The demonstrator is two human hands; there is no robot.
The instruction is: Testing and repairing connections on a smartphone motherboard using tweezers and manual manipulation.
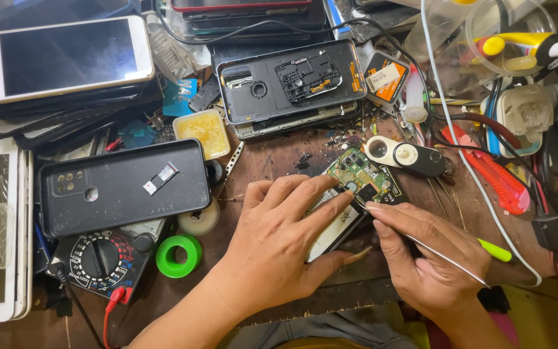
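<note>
My left hand (279,239) lies over a small opened phone (340,223) on the wooden bench, fingers pinning it down beside its green circuit board (360,173). My right hand (427,258) pinches metal tweezers (450,260) whose tip touches the board's lower edge near my left index finger. A green-tipped tool (495,250) pokes out behind my right hand.
A black phone back cover (124,187) lies at left above a multimeter (101,258) and a green tape roll (178,255). An opened phone frame (292,81), a flux tub (205,131), a loupe (405,155), a red cutter (495,174) and stacked phones (66,58) crowd the bench.
</note>
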